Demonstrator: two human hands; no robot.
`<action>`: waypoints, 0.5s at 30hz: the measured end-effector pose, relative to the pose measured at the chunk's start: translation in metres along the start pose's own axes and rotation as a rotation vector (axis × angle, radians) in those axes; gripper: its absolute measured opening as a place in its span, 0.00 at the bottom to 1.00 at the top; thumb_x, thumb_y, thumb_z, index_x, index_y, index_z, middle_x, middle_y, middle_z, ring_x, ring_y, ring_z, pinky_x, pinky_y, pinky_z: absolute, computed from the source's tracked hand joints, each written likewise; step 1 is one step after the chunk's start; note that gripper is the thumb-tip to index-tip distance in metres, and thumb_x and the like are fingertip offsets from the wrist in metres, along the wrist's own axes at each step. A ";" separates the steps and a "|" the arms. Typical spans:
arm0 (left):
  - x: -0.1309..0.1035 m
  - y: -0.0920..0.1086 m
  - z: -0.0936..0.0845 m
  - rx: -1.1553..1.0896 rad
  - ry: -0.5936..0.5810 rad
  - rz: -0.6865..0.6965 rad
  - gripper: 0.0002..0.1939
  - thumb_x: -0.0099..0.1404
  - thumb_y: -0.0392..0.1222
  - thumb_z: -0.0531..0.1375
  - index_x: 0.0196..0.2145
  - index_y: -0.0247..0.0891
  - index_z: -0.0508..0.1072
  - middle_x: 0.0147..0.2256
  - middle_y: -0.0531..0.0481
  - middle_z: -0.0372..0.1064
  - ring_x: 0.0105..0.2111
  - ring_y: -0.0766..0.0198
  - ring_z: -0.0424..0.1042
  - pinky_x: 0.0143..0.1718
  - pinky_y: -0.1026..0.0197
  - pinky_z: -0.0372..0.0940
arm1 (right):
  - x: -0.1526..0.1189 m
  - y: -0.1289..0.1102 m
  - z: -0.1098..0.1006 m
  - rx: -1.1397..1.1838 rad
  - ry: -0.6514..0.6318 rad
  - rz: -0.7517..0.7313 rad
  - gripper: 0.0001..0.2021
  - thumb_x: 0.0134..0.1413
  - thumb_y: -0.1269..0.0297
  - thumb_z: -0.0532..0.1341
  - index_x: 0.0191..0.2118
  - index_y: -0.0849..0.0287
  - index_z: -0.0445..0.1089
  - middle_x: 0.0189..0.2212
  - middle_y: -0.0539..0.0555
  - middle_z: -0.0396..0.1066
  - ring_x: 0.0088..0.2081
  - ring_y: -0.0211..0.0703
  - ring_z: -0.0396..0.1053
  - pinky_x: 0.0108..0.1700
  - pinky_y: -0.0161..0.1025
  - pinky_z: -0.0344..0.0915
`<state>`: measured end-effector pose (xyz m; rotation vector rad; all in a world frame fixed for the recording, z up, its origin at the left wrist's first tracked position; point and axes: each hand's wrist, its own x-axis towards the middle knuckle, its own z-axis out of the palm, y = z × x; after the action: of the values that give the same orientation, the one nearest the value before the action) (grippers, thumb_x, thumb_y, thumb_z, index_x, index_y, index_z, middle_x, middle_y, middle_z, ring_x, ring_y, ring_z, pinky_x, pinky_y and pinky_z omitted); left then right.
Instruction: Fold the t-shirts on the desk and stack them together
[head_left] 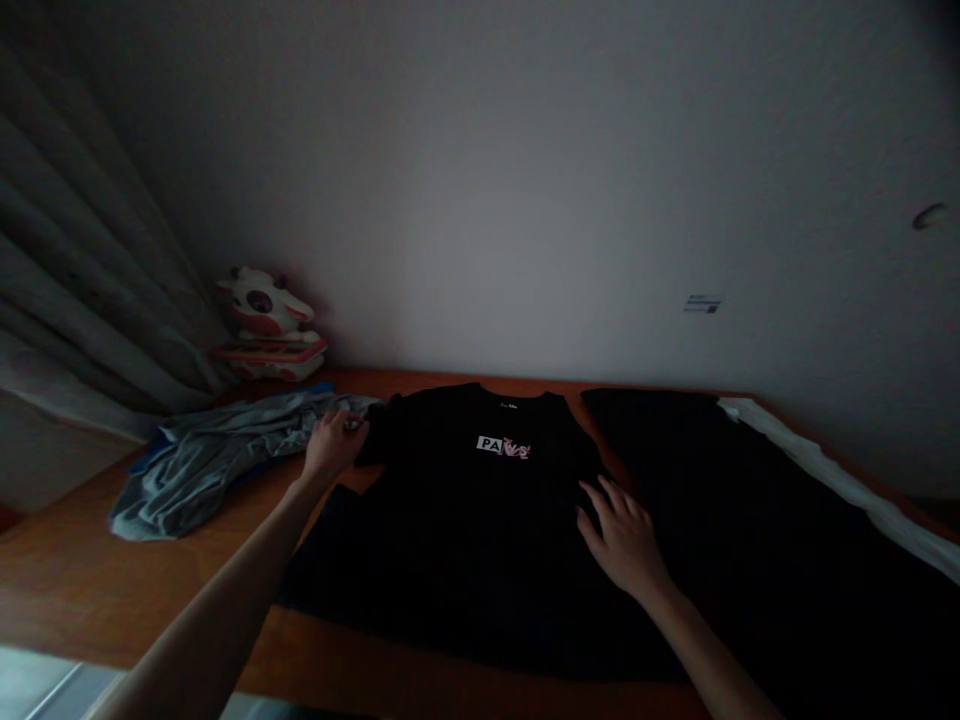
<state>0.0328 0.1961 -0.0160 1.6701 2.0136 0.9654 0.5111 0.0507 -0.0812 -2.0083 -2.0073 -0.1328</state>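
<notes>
A black T-shirt [465, 530] lies spread on the wooden table, its collar towards the wall and a white and pink print on its chest. My left hand [335, 445] is at the shirt's left sleeve edge, fingers closed on the dark cloth there. On the shirt's right side rests my right hand [619, 530], its fingers spread over the fabric near the sleeve.
Crumpled grey and blue clothing [217, 460] lies left on the wooden table [67, 570]. Behind it stands a cow-shaped toy [266, 315] with a keyboard. More black cloth [720, 500] with a white strip [825, 475] covers the right side. A wall and a curtain [75, 270] border the table.
</notes>
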 end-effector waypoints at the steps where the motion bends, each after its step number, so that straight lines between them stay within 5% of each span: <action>1: -0.008 0.003 0.008 0.051 -0.016 0.154 0.19 0.65 0.53 0.60 0.49 0.41 0.75 0.55 0.39 0.72 0.59 0.47 0.67 0.58 0.49 0.64 | 0.000 0.000 0.001 0.001 0.000 0.004 0.26 0.67 0.53 0.48 0.63 0.56 0.67 0.66 0.64 0.62 0.65 0.61 0.61 0.61 0.60 0.59; 3: -0.028 0.007 0.023 0.182 -0.132 0.492 0.24 0.68 0.56 0.56 0.55 0.42 0.73 0.63 0.41 0.65 0.65 0.48 0.61 0.65 0.46 0.57 | 0.001 0.001 0.002 -0.001 -0.006 0.006 0.25 0.67 0.53 0.48 0.63 0.56 0.67 0.67 0.64 0.62 0.66 0.60 0.60 0.61 0.59 0.58; 5: -0.049 0.005 0.033 0.293 -0.281 0.658 0.29 0.70 0.59 0.53 0.62 0.43 0.68 0.69 0.42 0.56 0.69 0.48 0.55 0.68 0.44 0.52 | 0.004 0.001 0.001 -0.004 -0.019 -0.007 0.25 0.68 0.53 0.48 0.64 0.56 0.67 0.67 0.63 0.61 0.66 0.60 0.59 0.62 0.58 0.58; 9: -0.080 -0.014 0.036 0.447 -0.372 0.567 0.32 0.72 0.60 0.50 0.68 0.44 0.62 0.72 0.39 0.48 0.71 0.45 0.49 0.69 0.37 0.46 | 0.015 -0.004 0.000 0.008 -0.040 -0.043 0.25 0.68 0.55 0.49 0.64 0.56 0.67 0.67 0.63 0.61 0.67 0.60 0.59 0.62 0.58 0.58; 15: -0.083 -0.032 0.016 0.432 -0.188 0.430 0.30 0.71 0.59 0.51 0.63 0.43 0.68 0.68 0.39 0.59 0.67 0.45 0.60 0.66 0.41 0.54 | 0.013 -0.011 0.001 0.035 -0.027 -0.051 0.24 0.68 0.55 0.49 0.63 0.56 0.67 0.67 0.63 0.62 0.67 0.60 0.59 0.62 0.59 0.59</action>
<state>0.0405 0.1188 -0.0621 2.3937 1.8640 0.4775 0.5004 0.0632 -0.0774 -1.9480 -2.0637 -0.0811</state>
